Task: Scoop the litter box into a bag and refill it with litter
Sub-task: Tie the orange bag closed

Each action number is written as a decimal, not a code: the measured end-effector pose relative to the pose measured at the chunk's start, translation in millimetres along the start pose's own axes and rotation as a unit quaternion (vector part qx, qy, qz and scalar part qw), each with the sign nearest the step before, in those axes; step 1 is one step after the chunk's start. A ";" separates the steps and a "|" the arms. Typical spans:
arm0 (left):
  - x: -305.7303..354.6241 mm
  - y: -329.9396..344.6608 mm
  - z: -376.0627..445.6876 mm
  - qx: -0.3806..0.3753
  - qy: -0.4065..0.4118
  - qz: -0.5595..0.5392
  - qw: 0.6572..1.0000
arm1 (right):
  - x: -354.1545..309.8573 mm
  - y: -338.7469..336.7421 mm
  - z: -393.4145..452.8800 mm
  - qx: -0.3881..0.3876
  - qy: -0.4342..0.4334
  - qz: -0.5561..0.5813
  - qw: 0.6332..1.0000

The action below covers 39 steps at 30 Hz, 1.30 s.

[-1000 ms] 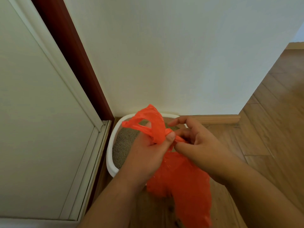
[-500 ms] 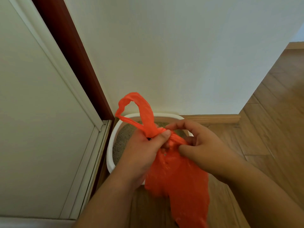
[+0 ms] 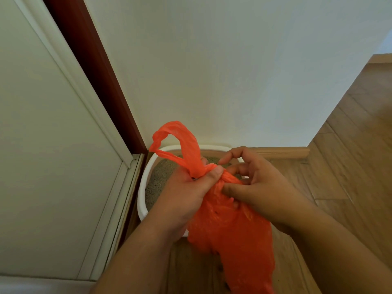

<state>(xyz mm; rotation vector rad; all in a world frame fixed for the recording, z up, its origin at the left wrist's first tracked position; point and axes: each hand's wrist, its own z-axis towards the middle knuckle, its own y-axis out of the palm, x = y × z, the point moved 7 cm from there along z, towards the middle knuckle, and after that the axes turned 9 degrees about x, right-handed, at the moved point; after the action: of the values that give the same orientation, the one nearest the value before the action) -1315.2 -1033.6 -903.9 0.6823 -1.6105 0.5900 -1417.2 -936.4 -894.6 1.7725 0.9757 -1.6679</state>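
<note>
In the corner where the white wall (image 3: 233,71) meets the dark red door frame (image 3: 101,81), my white litter box (image 3: 142,187) sits on the wood floor (image 3: 350,166), its far rim just beside the baseboard (image 3: 282,152). Grey litter (image 3: 161,175) fills the part of it I can see; my arms hide the rest. Above its near side I hold the orange plastic bag (image 3: 233,234). My left hand (image 3: 186,194) grips the gathered neck, thumb pressed over the twist, and one handle loop (image 3: 178,143) stands up above my fist. My right hand (image 3: 256,183) pinches the twisted plastic beside it, fingers curled. The bag's body hangs down between my forearms; dark specks show through it, though I can't tell what they are. To the left, the box sits near the white door panel (image 3: 53,155); to the right, bare floorboards run out wide.
</note>
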 end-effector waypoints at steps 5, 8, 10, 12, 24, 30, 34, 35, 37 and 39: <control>0.4 -1.7 0.1 -0.008 -0.007 -0.023 1.000 | 0.4 5.4 -3.8 -0.022 0.043 0.123 0.991; 1.6 -1.9 1.0 -0.006 -0.011 -0.058 0.998 | -2.5 12.1 -6.8 -0.060 0.058 0.210 0.974; 1.9 -2.7 1.3 -0.001 -0.014 -0.067 0.998 | -3.5 15.5 -8.9 -0.083 0.060 0.242 0.965; 1.7 -4.3 1.8 0.008 -0.015 -0.066 0.998 | -1.6 18.8 -10.1 -0.100 0.063 0.238 0.964; -4.0 -2.6 1.0 0.019 -0.052 -0.108 0.993 | 5.7 2.6 0.1 0.056 0.028 0.141 0.988; -8.8 -8.0 1.1 0.066 -0.088 -0.115 0.987 | 1.8 -0.6 1.5 0.079 0.036 0.267 0.960; -4.0 -4.3 -1.3 0.071 -0.104 -0.187 0.974 | -10.2 -1.8 -2.5 0.090 -0.001 0.337 0.937; -4.4 -5.4 0.2 0.078 -0.105 -0.202 0.971 | -11.5 -3.2 -2.1 0.097 -0.006 0.354 0.930; -4.5 -9.5 3.6 0.099 -0.100 -0.234 0.962 | -12.4 -7.2 -1.3 0.115 -0.006 0.374 0.920; -6.2 -17.4 6.8 0.133 -0.097 -0.270 0.949 | -9.6 -12.3 0.5 0.143 0.008 0.385 0.912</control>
<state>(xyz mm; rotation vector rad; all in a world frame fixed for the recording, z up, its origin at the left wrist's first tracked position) -1306.8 -1049.8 -911.1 1.3647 -1.4418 0.3406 -1427.0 -930.8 -883.9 1.9862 -0.0247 -1.2992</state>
